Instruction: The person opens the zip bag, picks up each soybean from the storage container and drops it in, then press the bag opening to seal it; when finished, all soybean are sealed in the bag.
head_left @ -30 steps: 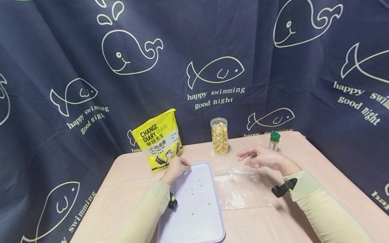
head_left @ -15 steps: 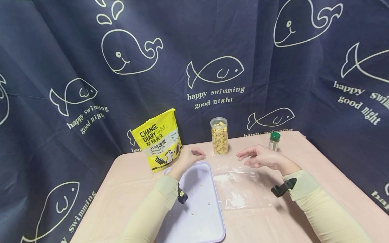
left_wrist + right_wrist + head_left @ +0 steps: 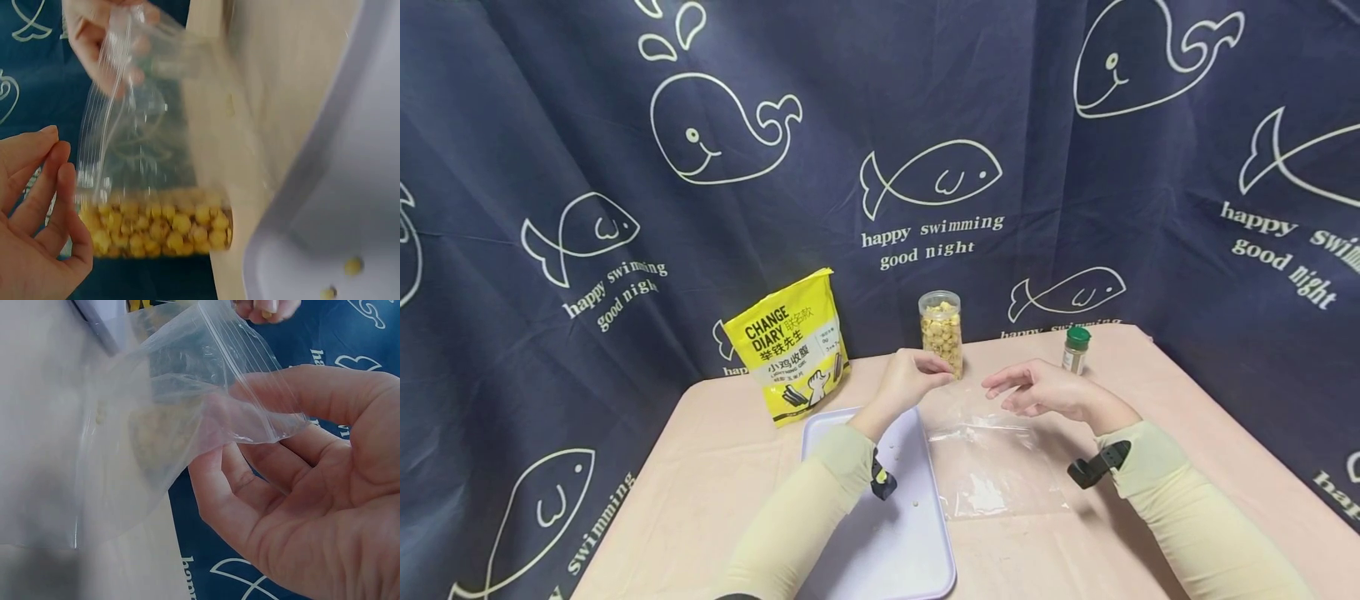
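Clear zip bag [image 3: 988,479]: on the pink-covered table [image 3: 722,483], its zip mouth raised. Right hand [image 3: 1048,392], at the bag's 1 o'clock in the head view, has thumb and fingers clamped on the film near the zip. Left hand [image 3: 916,382], at its 10–11 o'clock, is near the mouth, thumb and index tips together; in the right wrist view they pinch a small yellowish piece [image 3: 269,314].

Outward, clock positions from the bag, head view:
- 9 o'clock: lavender tray [image 3: 917,550], small round pieces on it, partly covered by the left forearm.
- 11 o'clock: clear jar [image 3: 942,325] of yellow popcorn-like balls, upright.
- 10 o'clock: yellow CHANGE DIARY snack pouch [image 3: 790,350], standing tilted.
- 1 o'clock: green-capped shaker [image 3: 1077,346], upright.

Behind: navy whale-and-fish curtain [image 3: 835,75].
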Tool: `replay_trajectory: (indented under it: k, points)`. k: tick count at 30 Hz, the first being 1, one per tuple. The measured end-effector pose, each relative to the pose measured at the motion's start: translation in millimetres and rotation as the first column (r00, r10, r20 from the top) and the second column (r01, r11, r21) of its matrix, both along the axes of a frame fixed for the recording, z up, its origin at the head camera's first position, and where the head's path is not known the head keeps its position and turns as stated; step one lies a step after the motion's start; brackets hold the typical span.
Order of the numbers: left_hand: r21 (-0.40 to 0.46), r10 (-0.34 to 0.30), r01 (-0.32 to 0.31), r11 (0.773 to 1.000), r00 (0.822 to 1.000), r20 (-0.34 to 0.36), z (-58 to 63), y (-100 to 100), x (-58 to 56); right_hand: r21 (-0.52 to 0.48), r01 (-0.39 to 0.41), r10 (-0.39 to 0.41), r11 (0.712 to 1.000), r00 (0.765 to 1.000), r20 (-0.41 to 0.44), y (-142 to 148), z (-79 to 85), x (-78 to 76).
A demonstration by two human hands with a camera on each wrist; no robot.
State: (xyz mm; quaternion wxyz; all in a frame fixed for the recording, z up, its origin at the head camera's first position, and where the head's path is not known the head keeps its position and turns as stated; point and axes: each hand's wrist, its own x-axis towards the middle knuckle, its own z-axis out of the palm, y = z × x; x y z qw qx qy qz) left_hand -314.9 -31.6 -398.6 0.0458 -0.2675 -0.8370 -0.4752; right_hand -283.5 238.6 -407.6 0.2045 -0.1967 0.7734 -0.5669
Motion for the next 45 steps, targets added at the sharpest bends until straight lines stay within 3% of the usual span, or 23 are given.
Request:
replay_trajectory:
  k: [4, 12, 20, 27, 34, 45]
  points:
    - [-0.019, -0.052, 0.051, 0.999, 0.998, -0.032, -2.0, 13.6, 3.7, 0.001, 0.0, 0.0, 1.0, 1.0, -0.002, -1.0, 0.7, 1.0]
    - [-0.106, -0.072, 0.063, 0.992, 0.994, -0.082, -10.3, 24.0, 7.6, -0.004, 0.0, 0.0, 1.0, 1.0, -0.001, -3.0, 2.1, 2.6]
    - [-0.038, -0.036, 0.033, 0.999, 0.996, -0.076, -6.3, 15.3, 5.6, 0.007, 0.008, -0.008, 1.0, 1.0, 0.006, -1.7, 4.6, 2.5]
    - [0.027, 0.04, -0.039, 0.999, 0.998, -0.047, -2.8, -16.3, -2.4, -0.001, 0.001, -0.001, 1.0, 1.0, -0.011, -0.2, 5.5, 3.8]
    - [-0.018, 0.11, -0.11, 0.994, 0.994, -0.01, -13.0, -62.6, -3.7, 0.0, 0.001, -0.001, 1.0, 1.0, -0.008, 1.9, 4.2, 4.6]
    - [-0.128, 0.283, -0.272, 0.954, 0.956, 0.075, -34.0, -135.0, 4.8, 0.001, -0.007, 0.007, 1.0, 1.0, -0.002, 3.8, 2.8, 4.4]
